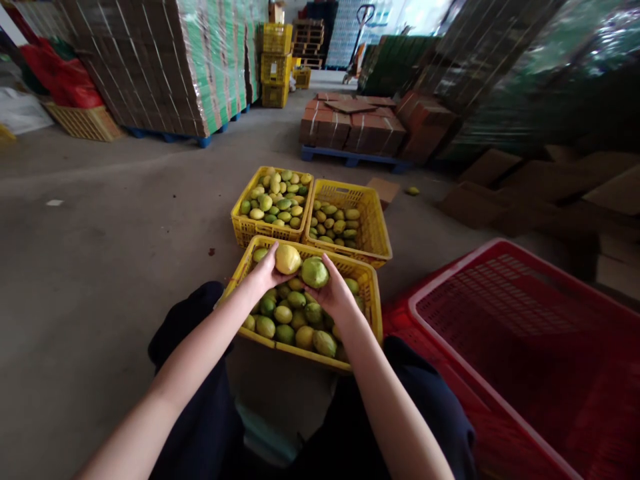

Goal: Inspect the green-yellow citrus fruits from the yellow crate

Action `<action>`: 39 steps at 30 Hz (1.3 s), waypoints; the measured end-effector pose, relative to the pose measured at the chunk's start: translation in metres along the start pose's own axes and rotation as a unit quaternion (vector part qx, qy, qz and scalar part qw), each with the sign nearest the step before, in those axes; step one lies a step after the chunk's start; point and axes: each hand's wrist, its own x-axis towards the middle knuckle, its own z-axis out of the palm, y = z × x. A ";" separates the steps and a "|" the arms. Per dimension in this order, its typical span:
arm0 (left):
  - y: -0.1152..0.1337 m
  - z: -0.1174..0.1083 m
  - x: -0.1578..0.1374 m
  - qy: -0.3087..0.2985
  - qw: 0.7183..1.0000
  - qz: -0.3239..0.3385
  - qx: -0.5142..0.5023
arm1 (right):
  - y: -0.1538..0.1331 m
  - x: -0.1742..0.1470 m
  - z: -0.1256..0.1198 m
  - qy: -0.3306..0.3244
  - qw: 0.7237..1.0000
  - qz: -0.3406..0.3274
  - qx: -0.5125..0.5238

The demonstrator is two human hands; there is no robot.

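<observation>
Above the near yellow crate (303, 357), my left hand (267, 268) is closed around a yellow lemon (287, 259). My right hand (333, 290) grips a green lemon (315, 272) right beside it. Both lemons are held side by side at about the same height. Below them, the near crate holds many green and yellow-green lemons (283, 314). Behind it, the far left crate (245, 233) is heaped with yellow and green lemons, and the far right crate (375, 230) is partly filled with them. My forearms hide some of the fruit in the near crate.
A large red crate (415, 313) stands at my right. Flat cardboard (500, 193) lies beyond it, and a single lemon (413, 191) is on the floor. Ahead are a blue pallet (345, 159) with boxes, wrapped stacks (215, 67) and stacked yellow crates (275, 67).
</observation>
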 end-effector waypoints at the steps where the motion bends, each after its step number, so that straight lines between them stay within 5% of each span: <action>1: 0.001 0.000 -0.002 0.002 1.000 0.001 0.009 | 0.000 0.001 -0.001 -0.010 1.000 -0.006 0.002; 6: 0.006 0.005 -0.013 -0.019 0.999 0.027 0.011 | 0.000 0.004 -0.001 -0.054 0.995 -0.073 0.044; 13: 0.002 0.009 -0.023 -0.140 0.988 -0.003 -0.065 | -0.003 0.006 0.000 -0.049 0.987 -0.109 0.106; 21: -0.008 0.014 -0.029 -0.074 0.988 0.101 -0.088 | 0.005 0.013 0.003 -0.003 0.985 -0.119 0.121; 29: -0.016 0.009 -0.015 -0.054 0.994 0.062 -0.070 | 0.003 0.006 0.005 0.073 0.986 -0.076 0.130; 34: -0.013 0.008 -0.021 -0.055 0.995 0.067 -0.052 | 0.000 -0.001 0.006 -0.002 0.992 -0.068 0.105; 39: -0.010 0.009 -0.026 -0.086 0.993 0.064 -0.047 | 0.001 0.001 0.006 0.033 0.989 -0.081 0.121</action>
